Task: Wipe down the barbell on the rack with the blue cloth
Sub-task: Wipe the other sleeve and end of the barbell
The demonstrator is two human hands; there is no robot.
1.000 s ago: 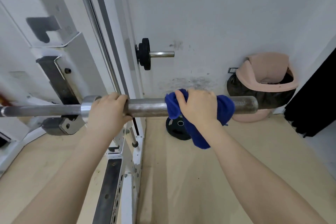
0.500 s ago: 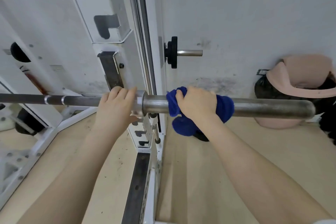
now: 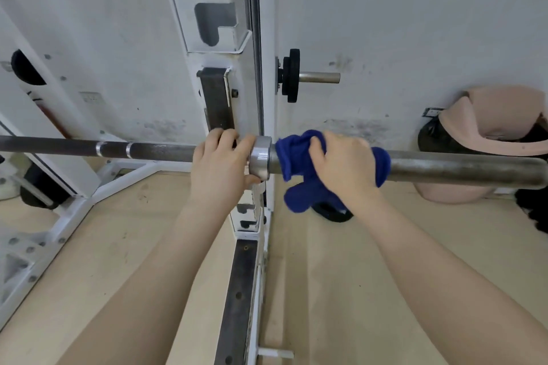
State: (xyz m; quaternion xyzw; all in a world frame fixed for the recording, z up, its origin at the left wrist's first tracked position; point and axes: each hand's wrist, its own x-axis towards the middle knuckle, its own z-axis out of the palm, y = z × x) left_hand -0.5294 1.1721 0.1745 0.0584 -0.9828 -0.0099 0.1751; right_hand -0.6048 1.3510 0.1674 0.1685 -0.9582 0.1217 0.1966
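Observation:
The steel barbell (image 3: 462,167) lies level across the white rack (image 3: 234,24), its thick sleeve reaching to the right edge and its thin dark shaft running off to the left. My right hand (image 3: 344,167) grips the blue cloth (image 3: 296,163) wrapped round the sleeve, just right of the shiny collar (image 3: 260,160). A loose end of the cloth hangs below the bar. My left hand (image 3: 221,163) grips the shaft right against the collar's left side, at the rack upright.
A peg with a small black plate (image 3: 292,75) sticks out of the upright toward the wall. A pink bin (image 3: 492,127) with a black bag stands behind the sleeve's end. A black plate (image 3: 335,212) lies on the wooden floor below the cloth.
The view has swung left, showing more of the shaft. My right hand and the cloth slid left along the sleeve to the collar. My left hand moved from the sleeve onto the shaft.

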